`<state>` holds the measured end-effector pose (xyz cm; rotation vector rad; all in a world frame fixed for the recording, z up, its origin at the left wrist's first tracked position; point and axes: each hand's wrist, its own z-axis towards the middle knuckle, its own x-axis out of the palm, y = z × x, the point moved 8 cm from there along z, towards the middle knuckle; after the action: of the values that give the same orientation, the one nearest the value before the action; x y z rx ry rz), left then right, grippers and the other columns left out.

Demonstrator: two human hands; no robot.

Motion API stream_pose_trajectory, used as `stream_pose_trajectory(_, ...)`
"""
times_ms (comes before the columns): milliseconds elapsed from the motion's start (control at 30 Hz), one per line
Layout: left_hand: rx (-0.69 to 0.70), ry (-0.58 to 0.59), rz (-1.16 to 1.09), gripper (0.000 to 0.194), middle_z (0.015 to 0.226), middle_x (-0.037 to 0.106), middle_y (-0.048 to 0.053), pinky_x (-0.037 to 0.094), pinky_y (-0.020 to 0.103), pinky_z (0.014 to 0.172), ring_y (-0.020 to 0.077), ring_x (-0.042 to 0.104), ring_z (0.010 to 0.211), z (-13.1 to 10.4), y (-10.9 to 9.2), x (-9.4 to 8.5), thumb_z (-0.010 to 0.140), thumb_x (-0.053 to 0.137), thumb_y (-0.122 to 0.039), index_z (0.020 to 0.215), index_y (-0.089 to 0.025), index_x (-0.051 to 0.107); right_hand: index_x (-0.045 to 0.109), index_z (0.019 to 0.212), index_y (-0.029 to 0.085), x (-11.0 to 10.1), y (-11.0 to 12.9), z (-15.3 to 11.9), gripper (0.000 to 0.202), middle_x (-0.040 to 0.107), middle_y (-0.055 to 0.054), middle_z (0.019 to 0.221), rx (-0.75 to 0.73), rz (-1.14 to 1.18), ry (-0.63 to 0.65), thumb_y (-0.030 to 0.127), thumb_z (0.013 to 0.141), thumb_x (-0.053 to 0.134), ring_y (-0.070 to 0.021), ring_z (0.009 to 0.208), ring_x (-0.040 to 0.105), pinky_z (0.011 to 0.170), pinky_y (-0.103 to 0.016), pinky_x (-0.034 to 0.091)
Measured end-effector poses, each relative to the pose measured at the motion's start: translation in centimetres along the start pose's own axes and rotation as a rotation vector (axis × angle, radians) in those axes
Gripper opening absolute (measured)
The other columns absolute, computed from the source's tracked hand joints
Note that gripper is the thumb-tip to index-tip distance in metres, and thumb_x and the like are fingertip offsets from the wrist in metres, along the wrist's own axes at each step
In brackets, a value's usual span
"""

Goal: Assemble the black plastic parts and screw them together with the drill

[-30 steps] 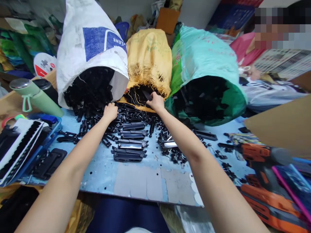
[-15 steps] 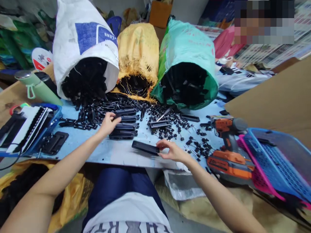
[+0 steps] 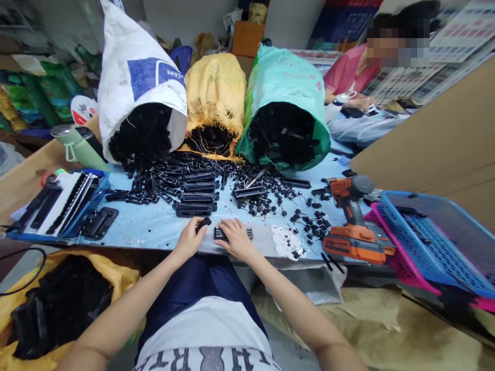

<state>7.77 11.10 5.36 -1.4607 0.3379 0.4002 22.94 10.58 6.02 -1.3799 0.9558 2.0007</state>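
My left hand [image 3: 188,240] is closed on a small black plastic part [image 3: 203,223], held just above the table's front edge. My right hand [image 3: 236,239] lies over a black rectangular plastic piece [image 3: 249,234] on the tabletop, its fingers curved across the middle; slotted ends show on both sides. Beyond my left hand is a row of long black plastic pieces [image 3: 198,198], set side by side. Screws with black caps [image 3: 266,202] are scattered past my right hand. A loose pile of black clip-like parts [image 3: 154,180] spreads farther back.
White [image 3: 143,62], yellow [image 3: 216,82] and green sacks [image 3: 290,77] of black parts line the back. An orange cordless drill [image 3: 358,242] and blue basket [image 3: 436,247] stand right; a blue tray [image 3: 93,206] sits left. Another person [image 3: 348,77] sits beyond the cardboard [image 3: 436,134].
My left hand has come from the row toward the front edge with a small black part. My right hand has moved left, and the black piece now lies flat under it.
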Motion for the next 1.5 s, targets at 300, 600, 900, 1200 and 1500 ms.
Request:
stream_pose_trajectory(300,-0.092,-0.096,-0.17,0.034,0.083,0.062,0.003,0.049,0.028,0.065,0.0134,0.058,0.067,-2.4,1.8,-0.2,0.081,0.052,-0.04,0.107,-0.018,0.058,0.057,0.113,0.015,-2.2,-4.7,-2.2,0.049,0.058,-0.017,0.11,0.312,-0.094,0.003,0.053,0.084,0.049,-0.028,0.103,0.054,0.086,-0.042,0.041)
stream_pose_trajectory(600,0.057,0.044,-0.135,0.037,0.104,0.064,0.007,0.048,0.033,0.086,0.0168,0.062,0.09,-2.5,-2.8,2.8,0.087,0.046,-0.035,0.12,-0.021,0.057,0.042,0.136,0.023,-0.7,-3.7,-1.5,0.048,0.06,-0.008,0.105,0.478,0.657,-0.019,0.042,0.092,0.033,-0.0178,0.088,0.061,0.078,-0.032,0.049)
stream_pose_trajectory(900,0.192,0.015,0.017,0.037,0.099,0.061,0.009,0.047,0.034,0.087,0.0188,0.058,0.093,-2.7,-6.9,2.3,0.09,0.044,-0.03,0.123,-0.02,0.056,0.053,0.128,0.023,-2.3,-2.0,-0.6,0.051,0.057,-0.008,0.105,0.251,1.051,-0.111,0.052,0.087,0.044,-0.0113,0.062,0.056,0.057,-0.028,0.053)
stream_pose_trajectory(1200,0.296,-0.244,-0.038,0.037,0.104,0.06,0.009,0.047,0.031,0.086,0.0162,0.056,0.095,-3.1,-8.5,1.9,0.094,0.037,-0.03,0.125,-0.02,0.053,0.045,0.135,0.022,-4.4,0.0,-1.1,0.051,0.054,-0.012,0.116,0.189,0.745,-0.343,0.046,0.091,0.036,-0.0203,0.091,0.059,0.076,-0.034,0.055)
stream_pose_trajectory(1500,0.321,-0.043,-0.042,0.035,0.097,0.063,0.007,0.048,0.033,0.084,0.0162,0.058,0.09,-1.3,-7.3,1.5,0.093,0.039,-0.03,0.12,-0.019,0.058,0.046,0.135,0.022,-1.7,0.3,-1.6,0.049,0.055,-0.014,0.115,0.368,0.866,-0.456,0.043,0.091,0.039,-0.021,0.089,0.06,0.073,-0.035,0.055)
